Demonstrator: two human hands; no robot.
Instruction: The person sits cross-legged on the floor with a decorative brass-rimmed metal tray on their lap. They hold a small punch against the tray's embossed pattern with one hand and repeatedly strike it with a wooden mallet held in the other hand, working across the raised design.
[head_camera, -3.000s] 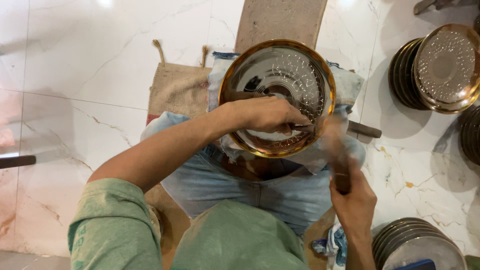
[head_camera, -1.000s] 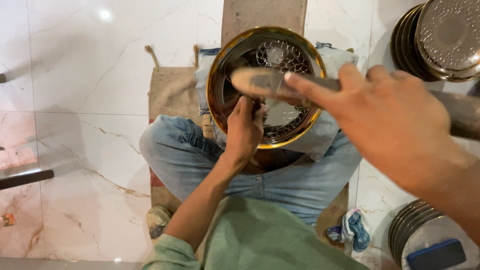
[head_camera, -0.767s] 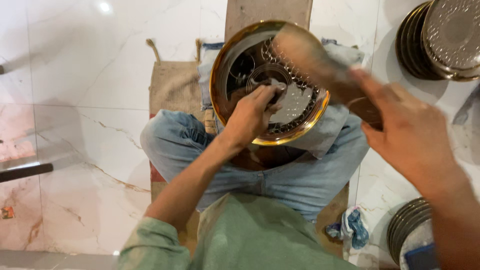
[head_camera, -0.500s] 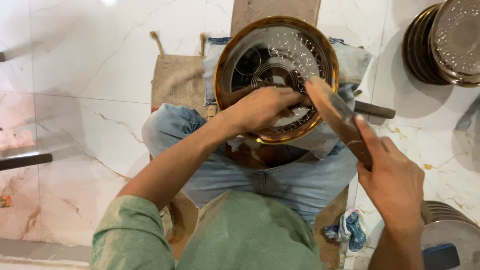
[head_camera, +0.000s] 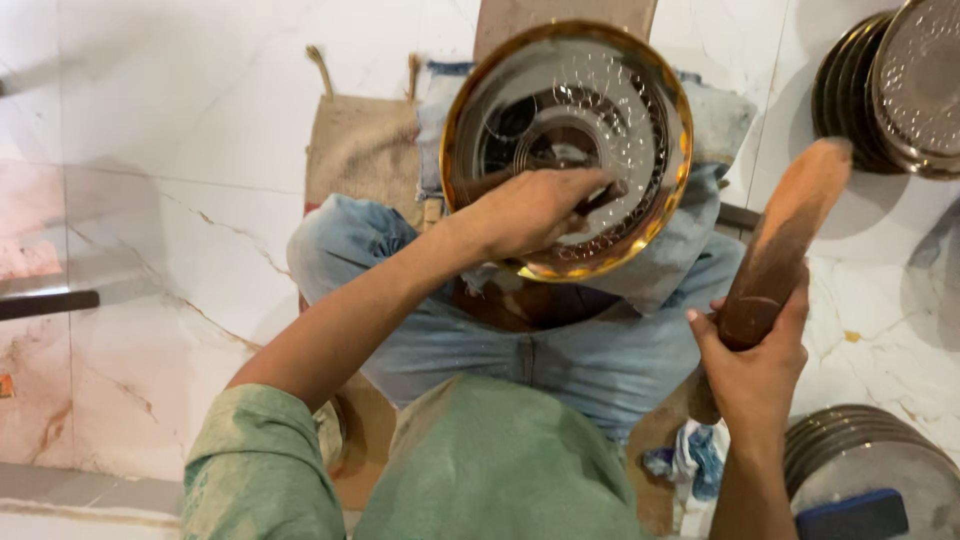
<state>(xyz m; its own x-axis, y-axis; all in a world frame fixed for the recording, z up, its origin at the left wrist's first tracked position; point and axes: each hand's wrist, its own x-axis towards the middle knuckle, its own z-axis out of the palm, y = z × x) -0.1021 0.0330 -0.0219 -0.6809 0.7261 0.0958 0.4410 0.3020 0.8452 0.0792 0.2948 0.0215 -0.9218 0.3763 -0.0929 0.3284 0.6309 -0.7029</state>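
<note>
- Your green shirt (head_camera: 500, 470) fills the near edge at 6 o'clock, with the left sleeve (head_camera: 255, 470) at 7 o'clock.
- At 5 o'clock a stack of metal plates (head_camera: 860, 455) sits on the floor (head_camera: 150, 150), with a dark blue block (head_camera: 850, 515) lying on top of it.
- Just left of that stack, a blue and white rag (head_camera: 690, 460) lies by your right knee.
- Your right hand (head_camera: 755, 355), at 4 o'clock, has its fingers closed tight round the lower end of a wooden mallet (head_camera: 780, 240). The mallet is raised and tilts up towards 2 o'clock, clear of the plate.
- You sit cross-legged in blue jeans (head_camera: 560, 350), and a pale cloth (head_camera: 690, 250) is draped over your lap under the plate.
- Your left forearm runs from 7 o'clock up to the centre. Your left hand (head_camera: 530, 210) rests on the plate, fingers curled round a small dark tool (head_camera: 600, 195) whose tip touches the plate's face.
- The plate (head_camera: 600, 100), round, silvery, patterned and gold-rimmed, lies on your lap at 12 o'clock, tipped slightly towards you.
- A burlap sack (head_camera: 360, 150) lies on the floor at 11 o'clock, just left of the plate.
- A dark bar (head_camera: 45, 303) lies on the floor at 9 o'clock, well apart from you.
- At 2 o'clock, more embossed plates (head_camera: 900, 85) stand in a stack, leaning on edge.
</note>
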